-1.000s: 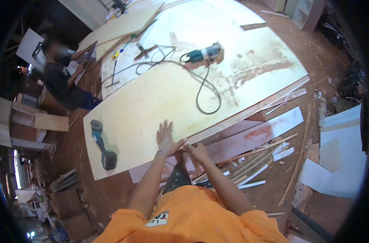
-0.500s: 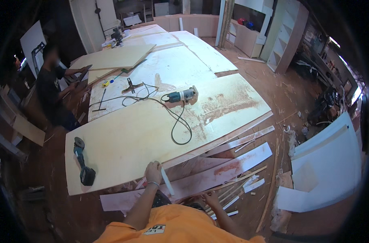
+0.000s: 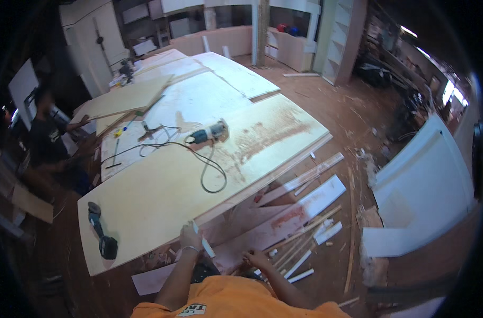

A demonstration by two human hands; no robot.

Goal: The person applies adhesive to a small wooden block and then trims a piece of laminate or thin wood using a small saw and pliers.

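My left hand (image 3: 189,237) is closed at the near edge of the large pale plywood panel (image 3: 151,191). A short white strip (image 3: 205,244) slants down from beside its fingers; the grip itself is partly hidden. My right hand (image 3: 256,259) hangs in front of my body over the floor scraps, its fingers loosely bent and apart, with nothing visible in them. On the panel lie a green-and-black cordless angle grinder (image 3: 99,229) at the left and a corded green power tool (image 3: 207,133) farther back, its black cable looping across the surface.
Reddish sawdust (image 3: 273,140) covers the panel's right part. Below its near edge lie long boards (image 3: 321,193) and several thin offcuts (image 3: 299,265). At the far left stands another person (image 3: 48,138) beside stacked sheets (image 3: 127,98). A large white panel (image 3: 421,180) leans at the right.
The view has turned right, so the workbench and tools sit farther left. My left hand stays at the panel edge beside the white strip, and my right hand remains low.
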